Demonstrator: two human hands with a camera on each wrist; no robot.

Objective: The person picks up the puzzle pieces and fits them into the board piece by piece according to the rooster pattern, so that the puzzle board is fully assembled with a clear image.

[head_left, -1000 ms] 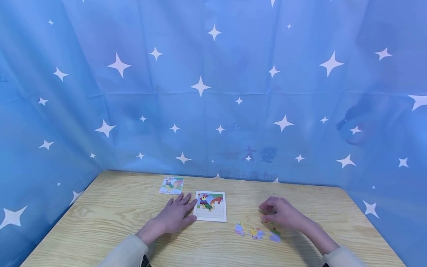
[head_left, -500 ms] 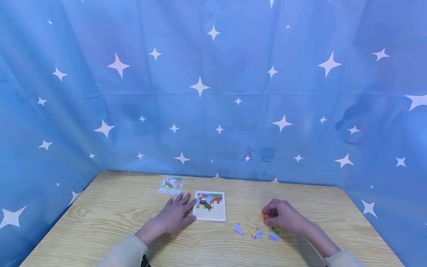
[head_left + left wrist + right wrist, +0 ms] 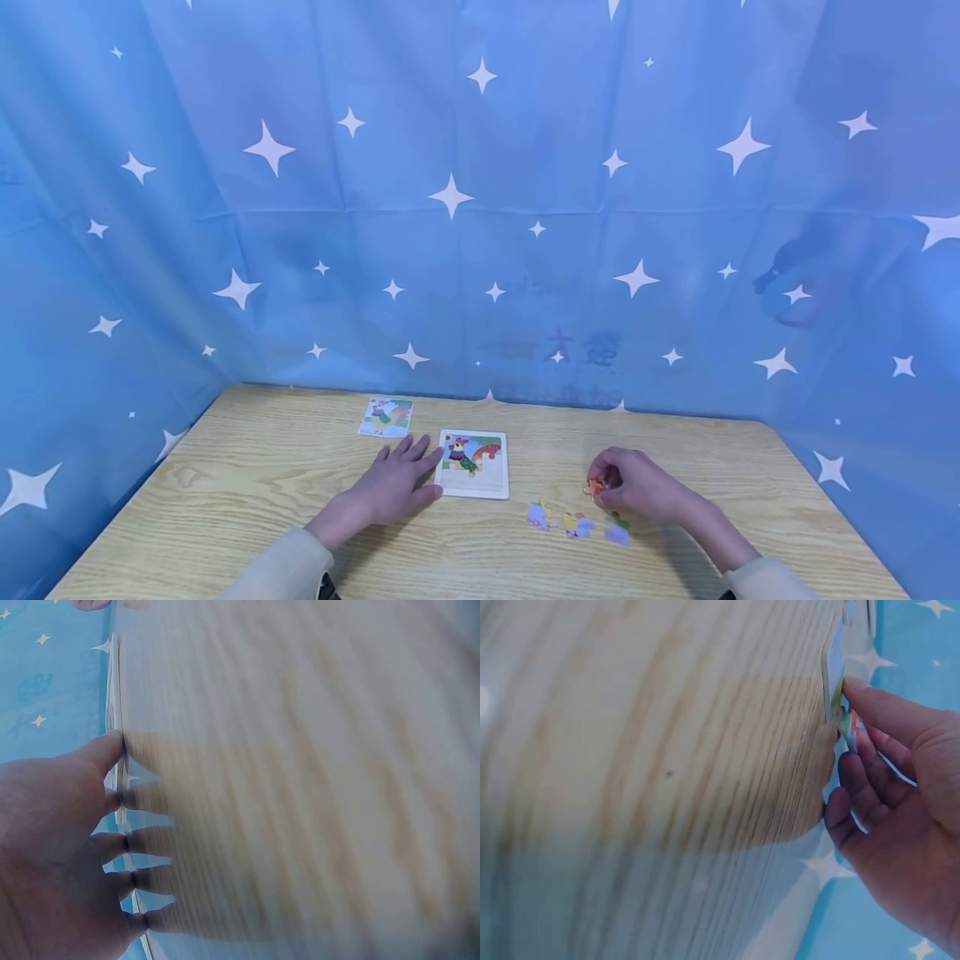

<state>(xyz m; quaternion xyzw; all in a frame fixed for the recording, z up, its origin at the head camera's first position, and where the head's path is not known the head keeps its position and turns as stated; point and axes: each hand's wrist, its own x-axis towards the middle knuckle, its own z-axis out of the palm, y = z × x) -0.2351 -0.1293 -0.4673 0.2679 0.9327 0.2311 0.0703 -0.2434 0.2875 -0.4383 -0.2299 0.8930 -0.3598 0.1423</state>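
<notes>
My left hand (image 3: 393, 487) lies spread on the table, its thumb and fingers at the left edge of a white square jigsaw tray (image 3: 489, 485). A rooster picture fills the tray's upper part; pale board shows below. To the right of the tray, my right hand (image 3: 637, 483) pinches an orange puzzle piece (image 3: 595, 487) between thumb and fingers, low over the table. Loose puzzle pieces lie just in front of that hand: a lilac one (image 3: 537, 515), a yellow and lilac group (image 3: 576, 524), and a green and lilac one (image 3: 617, 532).
A square rooster picture card (image 3: 386, 417) lies behind the left hand, near the table's back edge. The wooden table (image 3: 300, 450) meets a blue star-patterned curtain (image 3: 555, 250) behind and at the sides.
My right hand has shifted slightly right, and the orange piece now shows between its thumb and fingers. The left hand and the tray have stayed in place.
</notes>
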